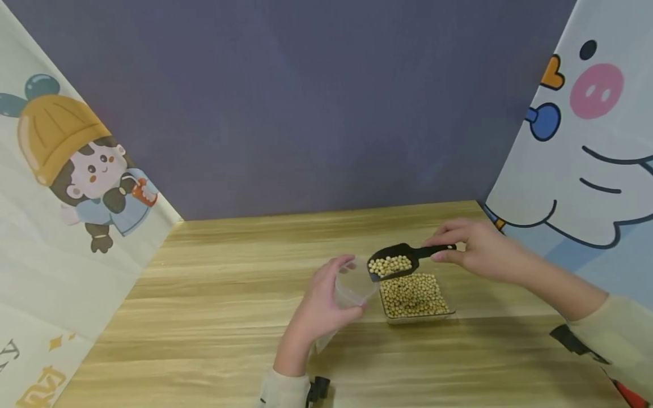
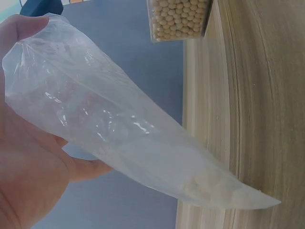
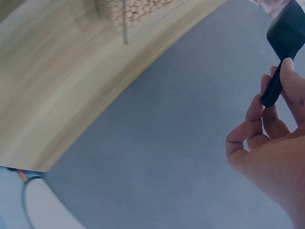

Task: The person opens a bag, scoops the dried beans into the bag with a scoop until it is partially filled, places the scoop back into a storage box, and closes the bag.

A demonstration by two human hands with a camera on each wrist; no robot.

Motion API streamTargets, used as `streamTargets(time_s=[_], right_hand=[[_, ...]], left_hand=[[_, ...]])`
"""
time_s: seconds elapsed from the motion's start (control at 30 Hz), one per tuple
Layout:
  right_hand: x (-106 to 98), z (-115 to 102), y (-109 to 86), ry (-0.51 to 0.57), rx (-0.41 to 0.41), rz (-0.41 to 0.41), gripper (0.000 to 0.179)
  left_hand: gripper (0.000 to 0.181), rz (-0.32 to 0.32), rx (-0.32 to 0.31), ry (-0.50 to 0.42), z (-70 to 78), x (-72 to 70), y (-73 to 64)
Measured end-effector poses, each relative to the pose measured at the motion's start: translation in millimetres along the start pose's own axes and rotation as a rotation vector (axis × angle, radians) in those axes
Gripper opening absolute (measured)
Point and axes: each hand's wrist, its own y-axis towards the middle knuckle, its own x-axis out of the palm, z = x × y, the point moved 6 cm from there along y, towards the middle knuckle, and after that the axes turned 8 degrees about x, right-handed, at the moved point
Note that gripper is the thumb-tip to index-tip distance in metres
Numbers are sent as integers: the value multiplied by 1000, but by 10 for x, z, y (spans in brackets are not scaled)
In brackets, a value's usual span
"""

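The right hand [image 1: 479, 250] pinches a black scoop [image 1: 411, 253] of soybeans [image 1: 390, 266] at the mouth of the plastic bag [image 2: 119, 119] gripped by the left hand [image 1: 320, 301] — apparently the filling step, calling for a careful tilt.

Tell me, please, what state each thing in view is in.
Plastic bag: mouth open, pale contents at the bottom tip.
Black scoop: loaded with beans, front edge at the bag's mouth.
Clear container: uncovered, holding many beans.
Left hand: holding the bag.
Right hand: gripping the scoop's handle.
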Motion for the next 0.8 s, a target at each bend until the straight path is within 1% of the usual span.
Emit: streamTargets(time_s=[0.07, 0.17, 0.3, 0.47, 0.6, 0.67, 0.73, 0.8], right_hand=[[9, -116, 31, -30, -41, -11, 24], [16, -243, 69, -71, -87, -24, 24], [-22, -367, 116, -117, -151, -11, 24], [-111, -482, 114, -222, -230, 62, 26], [-195, -584, 64, -395, -308, 135, 30], [-251, -624, 30, -465, -355, 182, 33], [-316, -612, 0, -480, -380, 223, 36], [-383, -523, -22, -446, -368, 249, 35]], left_hand=[[94, -7, -5, 7, -1, 8, 0], [93, -14, 7, 13, 2, 16, -1], [93, -13, 30, 12, 24, 5, 3], [93, -9, 31, 2, 41, 4, 5], [93, -8, 24, -8, 42, 10, -6], [93, -6, 20, -17, 40, 11, -11], [93, 0, 16, -35, 37, 4, -12], [93, 9, 11, -60, 30, -7, -12]])
